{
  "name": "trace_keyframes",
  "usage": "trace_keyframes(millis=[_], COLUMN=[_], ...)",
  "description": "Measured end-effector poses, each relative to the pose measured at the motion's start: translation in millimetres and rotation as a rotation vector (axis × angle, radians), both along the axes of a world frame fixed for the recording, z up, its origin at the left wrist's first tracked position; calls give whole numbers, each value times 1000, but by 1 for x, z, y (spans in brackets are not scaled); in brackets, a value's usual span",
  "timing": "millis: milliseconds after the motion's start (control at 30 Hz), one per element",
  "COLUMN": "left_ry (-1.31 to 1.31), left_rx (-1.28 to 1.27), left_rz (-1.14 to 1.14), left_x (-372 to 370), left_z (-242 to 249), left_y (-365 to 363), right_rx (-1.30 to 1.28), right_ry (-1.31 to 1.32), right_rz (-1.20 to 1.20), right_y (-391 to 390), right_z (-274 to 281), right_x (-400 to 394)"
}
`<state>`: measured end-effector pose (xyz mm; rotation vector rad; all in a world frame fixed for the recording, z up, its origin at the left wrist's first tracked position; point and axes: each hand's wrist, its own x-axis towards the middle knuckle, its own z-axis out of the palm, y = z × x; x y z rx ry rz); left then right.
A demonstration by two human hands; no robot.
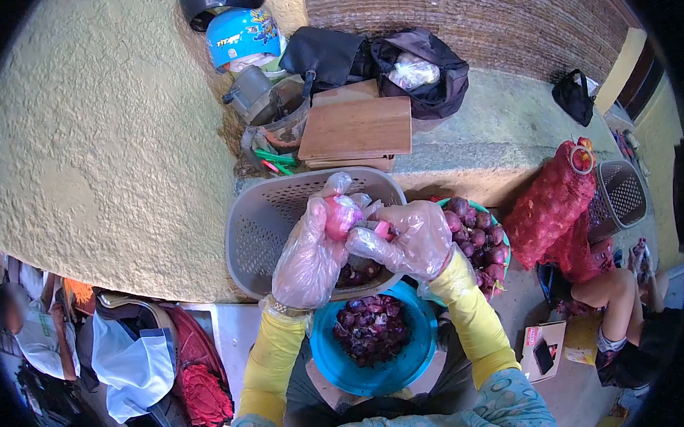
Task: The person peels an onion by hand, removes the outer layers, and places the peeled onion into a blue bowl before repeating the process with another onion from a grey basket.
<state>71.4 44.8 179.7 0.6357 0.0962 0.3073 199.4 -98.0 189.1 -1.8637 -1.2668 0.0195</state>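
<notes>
Both my hands wear clear plastic gloves over yellow sleeves. My left hand (pixel 313 249) is closed around a red onion (pixel 343 217), its pink-purple surface showing between the fingers. Against the onion's right side, my right hand (pixel 415 237) grips what looks like a small knife with a pink handle (pixel 385 229); its blade is mostly hidden. The hands are above a grey perforated basket (pixel 244 244) with some onions at its bottom. Just below, a blue basin (pixel 423 324) holds dark red onion skins (pixel 371 330). Whole red onions (pixel 480 238) fill a green-rimmed basin beside my right hand.
A red mesh sack of onions (pixel 551 204) stands at right, before another basket (pixel 622 194). Wooden boards (pixel 357 129), bags (pixel 420 69) and a blue helmet (pixel 244 36) sit on the ledge. People sit at far left (pixel 46 337) and right (pixel 617 301).
</notes>
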Motion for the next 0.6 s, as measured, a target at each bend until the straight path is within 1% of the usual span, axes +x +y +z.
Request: trace_keyframes(millis=[67,133,200,267,333,400,467,500,567,600], left_ry=[6,46,52,59,56,45,36,16,-5,-26], left_rx=[13,80,81,82,-10,-3,3,7,10,46], left_rz=[-8,9,-1,-10,-11,14,40,37,35,6], left_x=[0,2,2,0,-1,0,0,0,-1,-2], left_z=[2,0,2,6,10,7,6,6,7,7], left_y=[-1,-2,-3,-3,-2,0,2,1,0,-1], right_rx=[-18,-8,1,-45,-38,-31,95,94,144,167], right_ry=[-86,-104,-122,-174,-184,-195,-163,-162,-193,-211], right_rz=[35,51,66,94,126,158,60,61,-65,-78], right_y=[-1,-2,-1,0,-1,-3,-5,-5,-3,0], right_z=[2,5,5,5,5,9,19,18,15,10], right_x=[1,1,-1,-5,-3,-2,-3,-3,-2,-2])
